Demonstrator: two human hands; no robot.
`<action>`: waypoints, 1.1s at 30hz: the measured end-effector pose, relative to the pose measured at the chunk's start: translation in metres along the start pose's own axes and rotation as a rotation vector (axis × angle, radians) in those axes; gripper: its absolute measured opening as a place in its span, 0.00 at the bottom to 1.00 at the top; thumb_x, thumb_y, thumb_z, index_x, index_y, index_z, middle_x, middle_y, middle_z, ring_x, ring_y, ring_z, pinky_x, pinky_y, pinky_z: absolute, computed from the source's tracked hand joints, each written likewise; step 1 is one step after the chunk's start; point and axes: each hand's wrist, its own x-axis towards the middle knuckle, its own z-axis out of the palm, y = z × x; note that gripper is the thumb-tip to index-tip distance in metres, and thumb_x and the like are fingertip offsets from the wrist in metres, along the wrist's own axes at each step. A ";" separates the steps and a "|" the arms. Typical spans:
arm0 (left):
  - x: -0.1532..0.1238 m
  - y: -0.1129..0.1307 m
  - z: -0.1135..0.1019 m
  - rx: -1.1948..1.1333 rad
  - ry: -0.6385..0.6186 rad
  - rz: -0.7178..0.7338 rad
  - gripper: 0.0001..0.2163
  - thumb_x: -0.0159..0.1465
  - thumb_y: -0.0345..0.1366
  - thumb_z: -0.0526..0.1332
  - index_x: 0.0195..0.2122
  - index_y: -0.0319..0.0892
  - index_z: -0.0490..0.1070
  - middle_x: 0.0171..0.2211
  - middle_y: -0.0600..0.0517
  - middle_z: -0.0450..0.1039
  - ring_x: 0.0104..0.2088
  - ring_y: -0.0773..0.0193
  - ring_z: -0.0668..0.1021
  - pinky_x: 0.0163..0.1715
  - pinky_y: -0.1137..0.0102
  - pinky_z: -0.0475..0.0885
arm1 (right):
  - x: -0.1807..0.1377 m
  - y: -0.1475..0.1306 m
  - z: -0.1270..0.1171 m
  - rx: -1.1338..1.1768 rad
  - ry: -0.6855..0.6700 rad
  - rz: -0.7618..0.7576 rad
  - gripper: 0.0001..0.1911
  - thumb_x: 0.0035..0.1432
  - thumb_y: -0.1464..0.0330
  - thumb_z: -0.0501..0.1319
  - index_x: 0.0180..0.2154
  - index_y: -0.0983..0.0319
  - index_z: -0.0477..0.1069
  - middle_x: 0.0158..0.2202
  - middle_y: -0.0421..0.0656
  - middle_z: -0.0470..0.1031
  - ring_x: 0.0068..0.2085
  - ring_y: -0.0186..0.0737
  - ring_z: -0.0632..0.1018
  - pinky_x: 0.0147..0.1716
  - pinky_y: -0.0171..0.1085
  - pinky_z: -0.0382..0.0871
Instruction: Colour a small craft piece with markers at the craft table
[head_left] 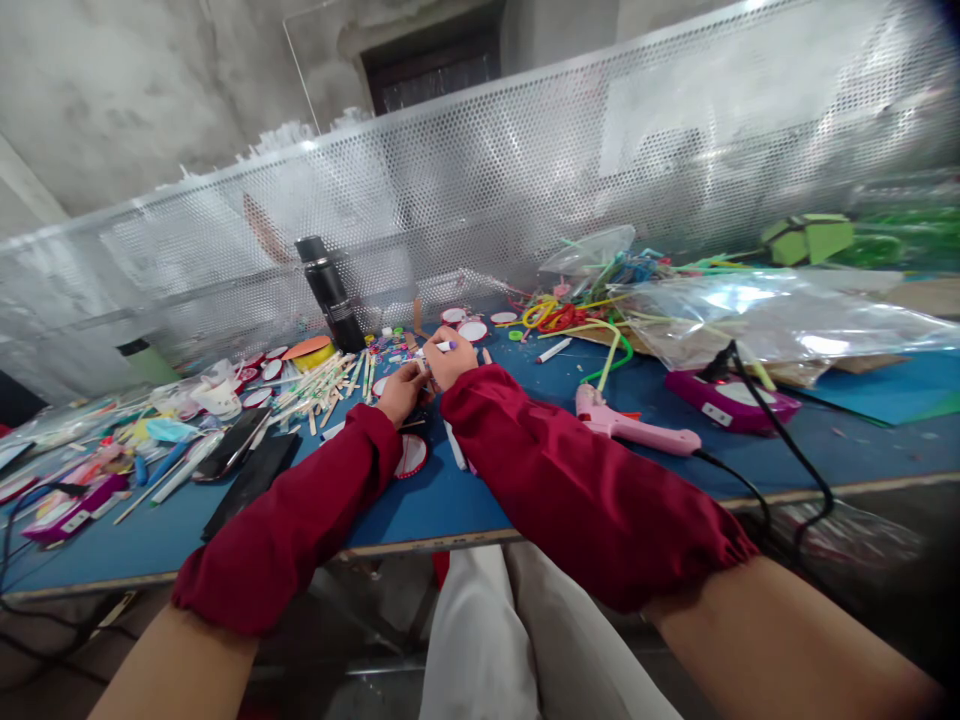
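My right hand [454, 364] is closed around a white marker [444, 347] with a purple end, above the middle of the blue table [457, 515]. Close by on the left, the fingers of my left hand [401, 392] are pinched together near the marker's tip. Whatever they hold is too small and covered to name. A white disc with a red beaded rim [412, 456] lies on the table just below my left hand. Under my right wrist a white stick-like piece [454, 446] is partly hidden by the sleeve.
A pink glue gun [637, 430] with a black cord lies to the right, near a purple power strip [731, 402]. Another white marker [553, 350] rests beyond it. A black bottle [330, 295] stands behind wooden sticks [322, 390]. Perforated metal [480, 190] borders the back.
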 end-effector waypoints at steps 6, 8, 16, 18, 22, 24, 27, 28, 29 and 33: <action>0.001 -0.003 -0.001 0.002 -0.001 -0.006 0.08 0.60 0.37 0.62 0.29 0.41 0.65 0.21 0.56 0.70 0.17 0.71 0.69 0.19 0.74 0.63 | -0.001 -0.003 -0.001 -0.027 0.016 0.004 0.06 0.51 0.64 0.55 0.25 0.58 0.64 0.23 0.34 0.66 0.27 0.34 0.67 0.27 0.35 0.56; 0.001 -0.003 -0.001 0.002 0.000 -0.007 0.08 0.60 0.37 0.62 0.29 0.41 0.66 0.21 0.56 0.70 0.17 0.71 0.69 0.19 0.74 0.62 | -0.002 -0.003 -0.001 -0.018 0.006 0.004 0.06 0.51 0.64 0.56 0.25 0.58 0.64 0.23 0.34 0.66 0.27 0.34 0.67 0.27 0.35 0.57; 0.000 -0.001 0.000 -0.003 -0.001 -0.004 0.09 0.60 0.39 0.62 0.28 0.41 0.65 0.21 0.56 0.69 0.18 0.71 0.69 0.20 0.74 0.63 | 0.000 0.000 0.000 -0.011 0.028 -0.015 0.06 0.51 0.64 0.56 0.24 0.58 0.63 0.23 0.34 0.65 0.27 0.34 0.67 0.27 0.35 0.56; 0.000 0.000 0.000 -0.005 0.003 -0.006 0.09 0.60 0.38 0.62 0.28 0.41 0.65 0.21 0.56 0.69 0.17 0.71 0.69 0.20 0.74 0.63 | -0.001 -0.001 0.000 -0.008 0.017 -0.014 0.06 0.51 0.64 0.55 0.24 0.58 0.63 0.22 0.34 0.65 0.27 0.34 0.67 0.26 0.35 0.56; 0.000 -0.001 0.000 -0.009 -0.005 0.000 0.08 0.59 0.38 0.63 0.29 0.41 0.66 0.21 0.56 0.70 0.17 0.71 0.68 0.20 0.74 0.63 | -0.002 -0.003 0.000 -0.031 -0.011 0.016 0.06 0.51 0.64 0.55 0.24 0.58 0.63 0.22 0.34 0.65 0.26 0.34 0.66 0.25 0.35 0.55; 0.000 -0.001 0.000 -0.008 -0.008 0.004 0.08 0.60 0.39 0.63 0.29 0.41 0.66 0.21 0.56 0.70 0.18 0.71 0.69 0.20 0.74 0.63 | -0.002 -0.004 -0.001 -0.043 -0.008 0.018 0.06 0.51 0.64 0.55 0.25 0.58 0.63 0.22 0.34 0.65 0.27 0.34 0.66 0.26 0.35 0.55; 0.000 -0.002 0.000 -0.002 -0.008 0.002 0.09 0.61 0.39 0.62 0.29 0.41 0.66 0.21 0.56 0.69 0.18 0.71 0.69 0.20 0.74 0.63 | -0.002 -0.005 -0.003 -0.054 0.004 0.014 0.06 0.51 0.64 0.55 0.25 0.58 0.64 0.23 0.35 0.66 0.27 0.34 0.66 0.27 0.35 0.56; 0.000 -0.002 -0.001 0.001 -0.008 0.003 0.09 0.61 0.39 0.62 0.29 0.41 0.66 0.21 0.56 0.69 0.18 0.72 0.69 0.20 0.75 0.63 | -0.002 -0.005 -0.003 -0.051 0.002 0.013 0.06 0.51 0.64 0.55 0.25 0.58 0.64 0.23 0.35 0.66 0.27 0.34 0.67 0.27 0.35 0.56; 0.000 -0.003 -0.001 0.003 -0.007 0.002 0.09 0.61 0.39 0.61 0.29 0.41 0.66 0.21 0.56 0.69 0.17 0.72 0.69 0.20 0.75 0.63 | -0.002 -0.005 -0.003 -0.045 -0.004 0.013 0.06 0.51 0.64 0.55 0.25 0.58 0.64 0.23 0.35 0.66 0.27 0.34 0.67 0.27 0.35 0.56; 0.001 -0.004 -0.001 -0.003 0.001 -0.003 0.09 0.60 0.40 0.63 0.30 0.41 0.67 0.21 0.56 0.69 0.17 0.71 0.69 0.20 0.74 0.63 | -0.002 -0.004 -0.003 -0.056 -0.015 0.032 0.05 0.51 0.64 0.55 0.26 0.57 0.64 0.23 0.35 0.66 0.27 0.34 0.66 0.27 0.34 0.57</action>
